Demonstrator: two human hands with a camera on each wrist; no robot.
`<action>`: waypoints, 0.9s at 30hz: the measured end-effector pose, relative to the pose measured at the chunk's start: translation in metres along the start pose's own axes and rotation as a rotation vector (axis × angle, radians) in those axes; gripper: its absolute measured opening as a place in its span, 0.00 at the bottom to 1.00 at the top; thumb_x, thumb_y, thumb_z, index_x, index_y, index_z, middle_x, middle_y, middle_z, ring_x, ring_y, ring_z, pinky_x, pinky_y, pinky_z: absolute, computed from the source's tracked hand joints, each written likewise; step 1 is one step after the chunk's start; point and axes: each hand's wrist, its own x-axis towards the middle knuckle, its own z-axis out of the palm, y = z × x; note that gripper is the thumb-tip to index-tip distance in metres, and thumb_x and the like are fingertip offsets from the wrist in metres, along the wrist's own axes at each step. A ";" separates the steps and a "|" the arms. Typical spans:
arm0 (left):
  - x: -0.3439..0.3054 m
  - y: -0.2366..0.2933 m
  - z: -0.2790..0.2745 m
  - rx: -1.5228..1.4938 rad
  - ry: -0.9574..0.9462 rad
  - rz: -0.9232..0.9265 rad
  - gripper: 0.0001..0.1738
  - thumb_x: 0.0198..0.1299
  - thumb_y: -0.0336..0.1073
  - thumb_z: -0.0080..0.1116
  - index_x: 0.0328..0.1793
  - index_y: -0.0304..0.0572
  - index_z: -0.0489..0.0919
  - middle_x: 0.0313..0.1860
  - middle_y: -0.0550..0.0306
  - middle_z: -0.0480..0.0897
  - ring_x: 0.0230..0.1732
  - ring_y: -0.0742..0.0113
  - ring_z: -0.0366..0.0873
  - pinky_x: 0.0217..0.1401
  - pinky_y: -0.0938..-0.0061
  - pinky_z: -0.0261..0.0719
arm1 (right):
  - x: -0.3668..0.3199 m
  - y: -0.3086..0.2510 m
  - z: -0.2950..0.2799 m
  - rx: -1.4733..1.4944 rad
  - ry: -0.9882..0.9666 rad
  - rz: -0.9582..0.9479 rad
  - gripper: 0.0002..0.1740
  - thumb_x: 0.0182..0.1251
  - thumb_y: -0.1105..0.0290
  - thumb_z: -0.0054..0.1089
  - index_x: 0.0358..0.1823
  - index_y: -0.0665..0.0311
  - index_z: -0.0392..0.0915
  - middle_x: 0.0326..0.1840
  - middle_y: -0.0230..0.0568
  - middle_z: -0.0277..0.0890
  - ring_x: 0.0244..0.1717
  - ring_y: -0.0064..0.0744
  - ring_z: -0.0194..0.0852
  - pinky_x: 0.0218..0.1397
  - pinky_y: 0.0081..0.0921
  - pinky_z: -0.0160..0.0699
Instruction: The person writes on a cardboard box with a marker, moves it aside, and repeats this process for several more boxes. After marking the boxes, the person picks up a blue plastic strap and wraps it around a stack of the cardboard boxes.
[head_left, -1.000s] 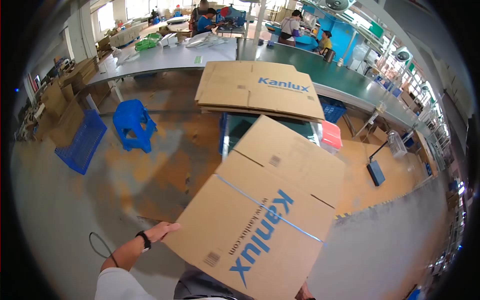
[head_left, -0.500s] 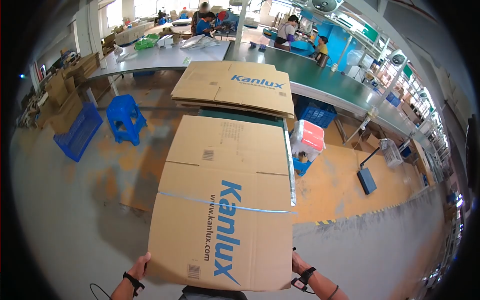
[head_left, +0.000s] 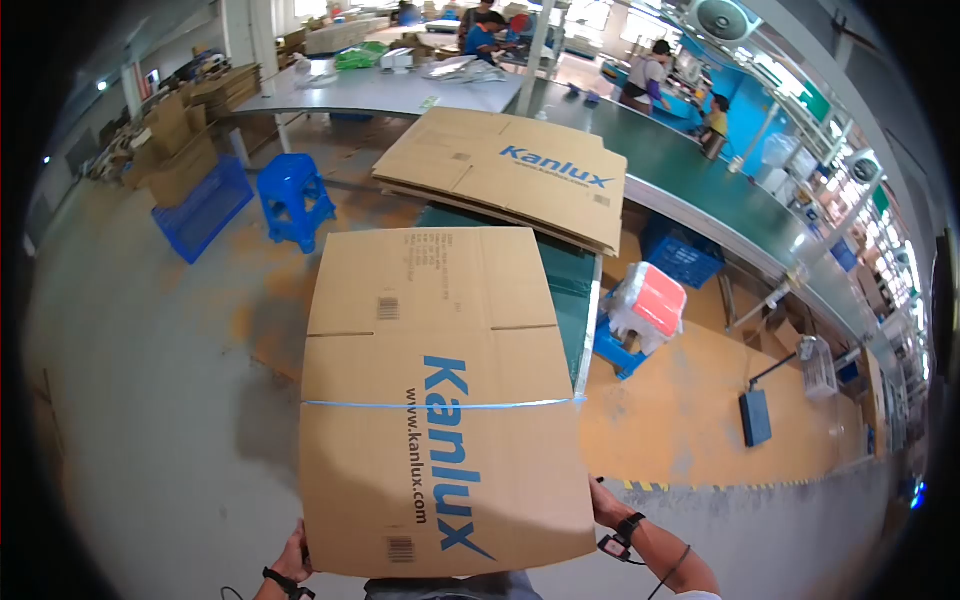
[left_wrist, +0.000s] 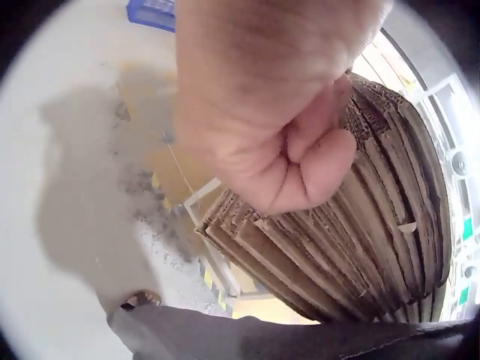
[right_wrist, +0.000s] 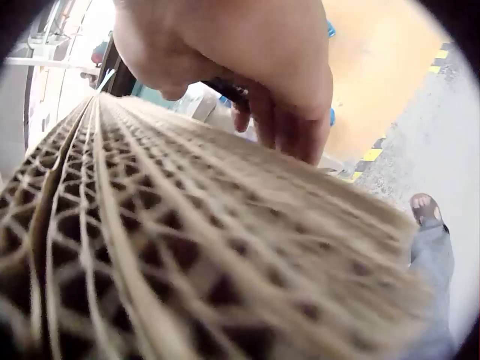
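Note:
A thick bundle of flattened cardboard boxes [head_left: 370, 460], bound by a blue strap [head_left: 480, 405], lies level in front of the body in the head view. My left hand [head_left: 292, 552] grips its near left side; the left wrist view shows that hand [left_wrist: 277, 112] with curled fingers against the layered edges [left_wrist: 360, 232]. On the opposite side my right hand [head_left: 606, 505] holds the bundle. In the right wrist view this hand [right_wrist: 247, 67] has its fingers partly hidden behind the cardboard [right_wrist: 187, 225]. The bundle's far end overlaps a green-topped table [head_left: 572, 290].
Another stack of flat boxes [head_left: 480, 160] rests at the table's far end. A blue stool [head_left: 290, 200] and blue crate [head_left: 205, 215] stand left. Right of the table are a red-and-white package [head_left: 650, 302] on a blue stool and a blue basket [head_left: 682, 255]. People work behind a long green bench [head_left: 640, 150].
The bundle has turned from a slant to nearly straight ahead and shifted left, with both hands still on it. My right hand has come further into the head view.

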 end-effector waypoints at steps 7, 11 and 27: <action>-0.024 -0.081 0.138 -0.117 0.146 0.001 0.28 0.70 0.67 0.41 0.44 0.55 0.79 0.18 0.72 0.72 0.15 0.75 0.64 0.19 0.77 0.59 | -0.049 0.028 -0.088 0.418 0.082 0.069 0.36 0.73 0.33 0.41 0.58 0.60 0.69 0.67 0.59 0.68 0.65 0.57 0.70 0.70 0.62 0.67; -0.021 -0.125 0.213 -0.294 0.149 -0.022 0.26 0.71 0.65 0.42 0.39 0.54 0.77 0.17 0.70 0.71 0.14 0.73 0.64 0.21 0.74 0.60 | -0.048 0.021 -0.088 0.783 0.022 -0.091 0.34 0.68 0.32 0.50 0.47 0.60 0.72 0.60 0.61 0.70 0.63 0.62 0.69 0.66 0.65 0.70; 0.074 -0.087 0.424 0.630 -0.564 -0.146 0.24 0.73 0.57 0.47 0.49 0.45 0.81 0.13 0.69 0.62 0.14 0.77 0.59 0.20 0.77 0.62 | -0.112 -0.070 -0.104 0.092 0.684 -0.835 0.18 0.77 0.51 0.51 0.51 0.58 0.71 0.43 0.42 0.82 0.41 0.31 0.81 0.44 0.27 0.80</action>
